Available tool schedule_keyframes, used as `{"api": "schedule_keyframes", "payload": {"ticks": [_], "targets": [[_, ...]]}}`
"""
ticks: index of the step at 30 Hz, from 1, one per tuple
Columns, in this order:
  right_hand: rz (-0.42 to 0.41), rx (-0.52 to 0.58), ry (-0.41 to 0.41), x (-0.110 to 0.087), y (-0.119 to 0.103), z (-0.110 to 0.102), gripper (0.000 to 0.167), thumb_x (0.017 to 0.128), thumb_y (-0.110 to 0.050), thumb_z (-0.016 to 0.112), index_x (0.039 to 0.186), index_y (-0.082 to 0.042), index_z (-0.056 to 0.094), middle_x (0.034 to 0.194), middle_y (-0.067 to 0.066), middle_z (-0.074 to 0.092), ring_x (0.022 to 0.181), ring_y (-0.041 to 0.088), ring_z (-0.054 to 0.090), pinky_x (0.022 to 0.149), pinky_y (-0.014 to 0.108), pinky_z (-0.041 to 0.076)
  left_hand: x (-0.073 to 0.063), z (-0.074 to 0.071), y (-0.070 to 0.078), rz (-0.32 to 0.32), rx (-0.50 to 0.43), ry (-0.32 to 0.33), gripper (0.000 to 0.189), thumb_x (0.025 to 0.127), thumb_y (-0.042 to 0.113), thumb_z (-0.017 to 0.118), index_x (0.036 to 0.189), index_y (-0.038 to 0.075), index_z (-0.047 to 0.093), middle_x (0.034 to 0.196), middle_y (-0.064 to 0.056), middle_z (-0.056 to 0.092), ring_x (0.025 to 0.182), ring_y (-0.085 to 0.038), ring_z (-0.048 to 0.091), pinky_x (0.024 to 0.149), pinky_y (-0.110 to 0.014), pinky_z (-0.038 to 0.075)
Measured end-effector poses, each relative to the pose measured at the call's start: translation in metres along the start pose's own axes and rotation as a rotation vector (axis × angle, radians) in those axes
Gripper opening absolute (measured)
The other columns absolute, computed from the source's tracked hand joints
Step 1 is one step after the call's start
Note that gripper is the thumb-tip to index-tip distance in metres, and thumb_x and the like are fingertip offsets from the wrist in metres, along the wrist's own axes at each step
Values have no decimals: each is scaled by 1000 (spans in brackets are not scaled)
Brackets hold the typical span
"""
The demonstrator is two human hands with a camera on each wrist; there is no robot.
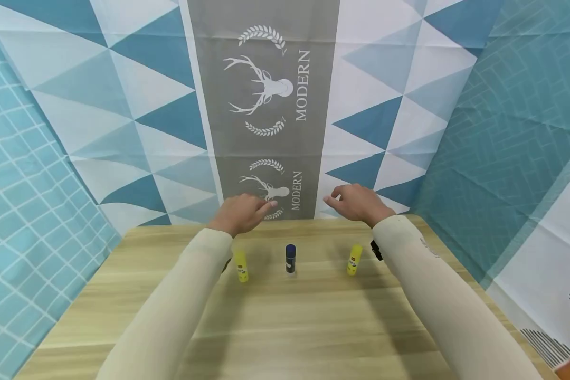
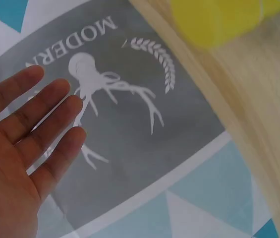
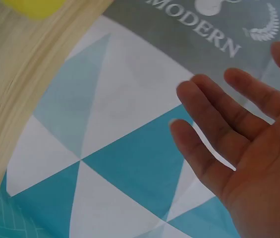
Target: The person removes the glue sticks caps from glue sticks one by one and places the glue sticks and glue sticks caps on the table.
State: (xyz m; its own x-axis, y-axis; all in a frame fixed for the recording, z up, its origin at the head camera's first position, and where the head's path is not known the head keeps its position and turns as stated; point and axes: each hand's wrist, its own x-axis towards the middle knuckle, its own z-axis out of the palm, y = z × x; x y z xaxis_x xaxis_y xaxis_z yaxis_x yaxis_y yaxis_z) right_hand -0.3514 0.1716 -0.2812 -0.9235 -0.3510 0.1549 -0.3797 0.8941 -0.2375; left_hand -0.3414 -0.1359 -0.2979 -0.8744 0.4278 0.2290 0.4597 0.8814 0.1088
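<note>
Both hands are raised over the far edge of the wooden table and hold nothing. My left hand (image 1: 244, 212) has relaxed fingers, spread loosely in the left wrist view. Just below it in the head view, a yellow glue stick (image 1: 241, 266) stands partly beside the sleeve. My right hand (image 1: 356, 203) is likewise relaxed, its fingers slightly bent in the right wrist view. Below it is a second yellow glue stick (image 1: 354, 259). Between the two stands a dark blue glue stick (image 1: 291, 259) with a pale base. Neither hand touches any of them.
The wooden table (image 1: 304, 327) ends just behind the glue sticks. Beyond it hangs a grey, white and blue patterned cloth (image 1: 271, 142) with deer heads. Blue tile-patterned cloth (image 1: 14, 174) is on the left, and teal cloth (image 1: 513, 121) on the right.
</note>
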Motion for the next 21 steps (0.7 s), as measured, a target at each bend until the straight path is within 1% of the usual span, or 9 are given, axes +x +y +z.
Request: {"api": "schedule_keyframes", "payload": {"ticks": [1, 3, 9, 11, 16, 18, 21], "targets": [[-2, -2, -2, -1, -1, 0, 48, 101, -46, 51, 125, -8, 68, 118, 9, 70, 106, 28, 65, 92, 52, 50, -1, 2, 1, -1, -1, -5, 59, 105, 54, 34, 107, 12, 76, 98, -5, 74, 94, -28, 69, 84, -51, 52], [-4, -11, -8, -3, -2, 0, 46, 101, -45, 52, 123, -8, 68, 118, 9, 70, 104, 27, 66, 92, 51, 50, -2, 6, 4, -3, 0, -7, 58, 105, 54, 34, 112, 13, 75, 102, -5, 74, 98, -28, 69, 86, -52, 52], [-11, -43, -36, -8, -3, 4, 43, 101, -43, 54, 121, -9, 70, 115, 9, 70, 100, 25, 67, 89, 49, 52, -5, 17, 12, 0, 19, 7, 56, 106, 52, 32, 109, 15, 74, 100, -4, 74, 96, -29, 69, 83, -54, 52], [-18, -47, -35, -9, -3, 6, 42, 100, -42, 55, 120, -9, 70, 115, 8, 71, 98, 24, 67, 88, 49, 53, -5, 19, 14, -4, 2, 13, 57, 106, 53, 31, 108, 16, 75, 101, -3, 73, 95, -27, 69, 83, -53, 52], [-56, -37, -39, -13, -6, 8, 41, 100, -41, 54, 120, -10, 71, 113, 7, 71, 97, 23, 68, 84, 48, 54, -5, 21, 22, -40, -71, 15, 60, 105, 55, 29, 117, 16, 73, 112, -3, 72, 103, -27, 68, 89, -53, 50], [-69, -26, -46, -17, -8, 9, 40, 101, -41, 54, 121, -10, 71, 111, 6, 72, 96, 22, 68, 83, 48, 54, -6, 21, 25, -41, -92, 23, 59, 105, 55, 29, 110, 16, 74, 105, -1, 72, 98, -25, 68, 86, -51, 50], [-77, -10, -50, -22, -11, 14, 40, 100, -41, 55, 122, -11, 70, 108, 6, 72, 94, 21, 68, 81, 47, 55, -6, 24, 29, -27, -102, 51, 55, 105, 55, 31, 94, 20, 72, 92, 4, 70, 86, -19, 66, 78, -48, 50]]}}
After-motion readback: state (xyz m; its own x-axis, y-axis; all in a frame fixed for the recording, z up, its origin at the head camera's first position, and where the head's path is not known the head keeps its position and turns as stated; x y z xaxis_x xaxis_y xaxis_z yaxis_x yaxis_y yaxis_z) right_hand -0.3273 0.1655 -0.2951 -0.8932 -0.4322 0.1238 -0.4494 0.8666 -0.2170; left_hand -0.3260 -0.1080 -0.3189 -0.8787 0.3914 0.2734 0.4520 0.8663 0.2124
